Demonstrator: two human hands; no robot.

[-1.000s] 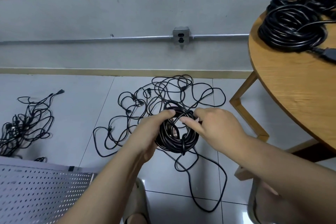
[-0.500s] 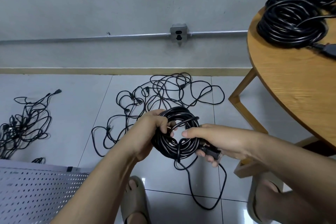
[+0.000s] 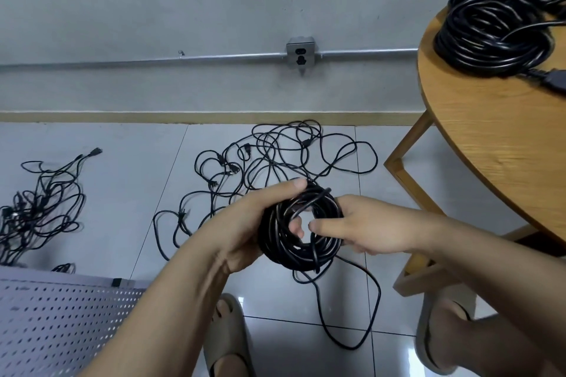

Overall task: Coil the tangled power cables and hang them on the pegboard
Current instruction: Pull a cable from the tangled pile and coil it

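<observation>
The left hand (image 3: 254,223) is wrapped round the left side of the coil (image 3: 277,249), thumb over the top and fingertips showing through the centre hole. The right hand (image 3: 367,229) pinches the right rim, thumb laid across the front and fingers behind. The coil is held in the air between both hands, above the floor tiles and well apart from the pegboard (image 3: 61,315) lying at lower left.

The main risk is the loose tail (image 3: 372,309), which hangs from the bundle and loops on the floor. If it is not wound in and tucked, its weight could drag turns out, or it could catch under the sandal (image 3: 228,340) nearby. The turns already look uneven (some cross over others), so a slack grip on either side would probably let them spring apart. The floor tangle (image 3: 275,156) lies just behind and could snag a stray loop.

Compared with half a second ago, the right hand has risen from under the bundle, where it held a plug, to the right rim. That plug is no longer visible. The left thumb now reaches farther over the top.
</observation>
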